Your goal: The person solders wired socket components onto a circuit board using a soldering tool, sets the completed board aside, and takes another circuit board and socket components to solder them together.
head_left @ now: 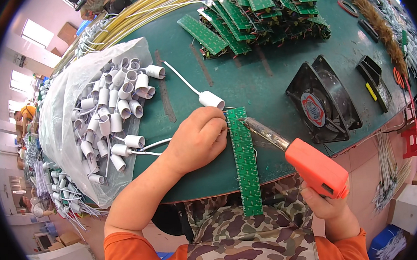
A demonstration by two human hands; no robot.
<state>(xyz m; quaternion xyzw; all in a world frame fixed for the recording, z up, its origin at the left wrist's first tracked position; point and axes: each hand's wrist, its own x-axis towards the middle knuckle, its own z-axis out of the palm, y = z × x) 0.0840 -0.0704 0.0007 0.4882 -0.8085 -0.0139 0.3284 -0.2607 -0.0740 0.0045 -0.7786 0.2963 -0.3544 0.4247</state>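
Note:
My right hand (327, 201) grips the red handle of a soldering gun (317, 166). Its metal tip rests at the upper end of a long green circuit board strip (245, 161), which reaches over the table's near edge toward my lap. My left hand (202, 137) is closed beside the strip's upper left edge, fingertips pressed together; whatever they pinch is hidden. Just beyond those knuckles lies a white lamp holder (211, 100), its white cable pointing away to the upper left. A thin wire shows between the holder's mouth and the strip.
A clear plastic bag (62, 116) with many white lamp holders (114, 100) lies left on the green table (193, 186). Stacked circuit boards (258, 15) stand at the back. To the right are a black fan (320, 103), a black tray (374, 84) and red-handled scissors (398, 77).

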